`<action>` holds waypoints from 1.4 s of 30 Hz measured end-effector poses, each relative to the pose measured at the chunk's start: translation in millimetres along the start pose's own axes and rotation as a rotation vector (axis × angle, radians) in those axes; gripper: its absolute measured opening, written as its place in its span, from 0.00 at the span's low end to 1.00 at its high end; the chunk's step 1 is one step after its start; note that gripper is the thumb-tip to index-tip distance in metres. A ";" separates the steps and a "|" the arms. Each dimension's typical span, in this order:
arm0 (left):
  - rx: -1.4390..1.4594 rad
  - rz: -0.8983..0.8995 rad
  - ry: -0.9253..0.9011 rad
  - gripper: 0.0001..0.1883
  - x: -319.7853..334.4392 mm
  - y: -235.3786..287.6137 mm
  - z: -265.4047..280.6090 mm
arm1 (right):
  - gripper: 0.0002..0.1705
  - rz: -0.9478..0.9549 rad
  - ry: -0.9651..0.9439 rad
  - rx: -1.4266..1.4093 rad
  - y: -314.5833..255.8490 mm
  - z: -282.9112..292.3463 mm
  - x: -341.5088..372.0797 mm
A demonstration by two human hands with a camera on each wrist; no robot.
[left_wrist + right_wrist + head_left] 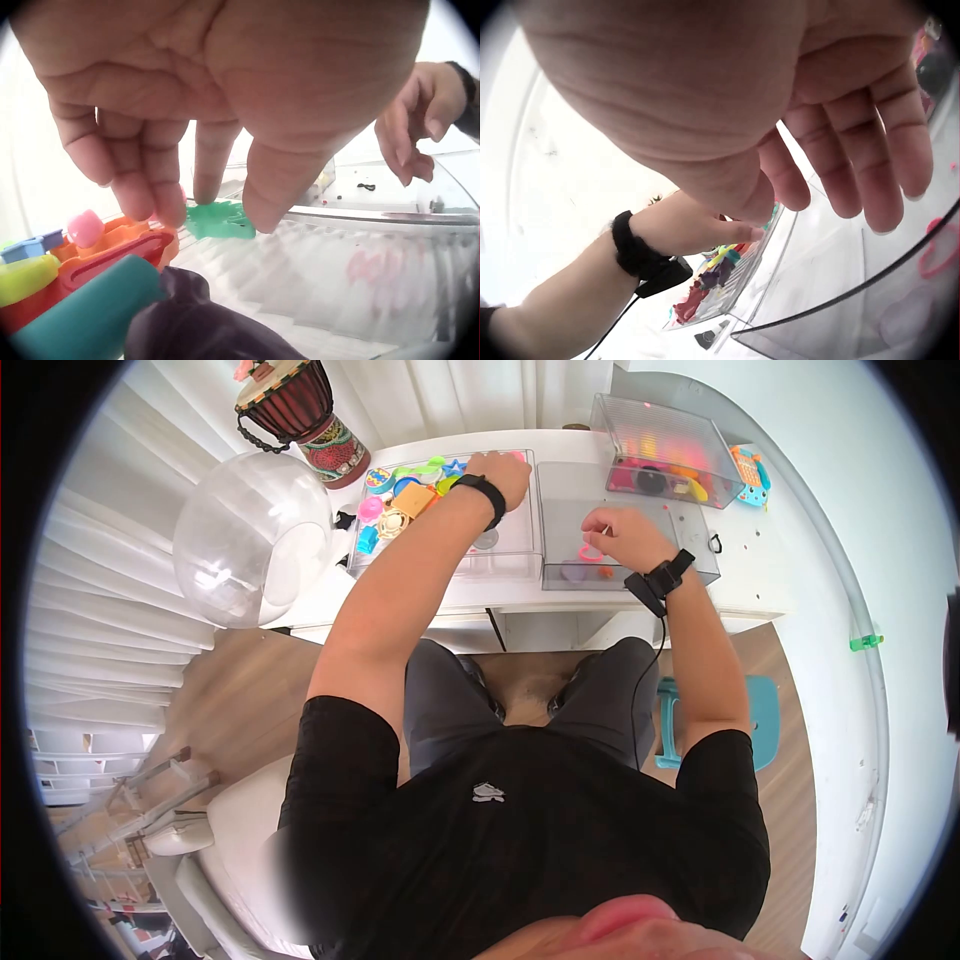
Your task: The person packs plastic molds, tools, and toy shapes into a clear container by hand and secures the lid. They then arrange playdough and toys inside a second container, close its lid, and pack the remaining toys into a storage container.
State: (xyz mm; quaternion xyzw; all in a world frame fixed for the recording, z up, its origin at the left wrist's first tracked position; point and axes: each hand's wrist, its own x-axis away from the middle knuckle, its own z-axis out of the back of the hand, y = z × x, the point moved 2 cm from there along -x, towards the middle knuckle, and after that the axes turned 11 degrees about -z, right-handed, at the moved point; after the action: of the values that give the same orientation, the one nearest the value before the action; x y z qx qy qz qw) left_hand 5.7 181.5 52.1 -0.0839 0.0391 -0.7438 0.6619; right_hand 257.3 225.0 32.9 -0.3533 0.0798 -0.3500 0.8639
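Observation:
My left hand (500, 478) reaches into the far right part of the left clear bin (515, 565). In the left wrist view its thumb and index fingertips pinch a small green toy piece (221, 220) with a jagged edge. The other fingers hang close to an orange toy (112, 236), a teal cylinder (90, 311) and a dark purple piece (202, 322). My right hand (632, 535) hovers over the right clear bin (560, 510), fingers loosely bent, with nothing seen in them. A pink ring-shaped toy (591, 553) lies below its fingertips.
A clear box (620, 418) of colourful toys stands tilted at the back right, beside a blue and orange toy (750, 477). At the left are a clear plastic globe (225, 545) and a drum (335, 452). A teal stool (765, 722) stands beneath the right arm.

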 end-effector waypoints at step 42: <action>0.618 -0.382 0.805 0.22 73.7 69.6 23.5 | 0.10 -0.070 0.066 -1.102 -29.1 -25.2 -0.6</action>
State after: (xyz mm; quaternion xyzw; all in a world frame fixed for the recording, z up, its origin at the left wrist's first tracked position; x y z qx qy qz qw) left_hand 69.8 101.4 68.8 0.4006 0.0530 -0.8012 0.4414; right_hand 231.2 196.7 33.6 -0.7444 0.2662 -0.2960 0.5361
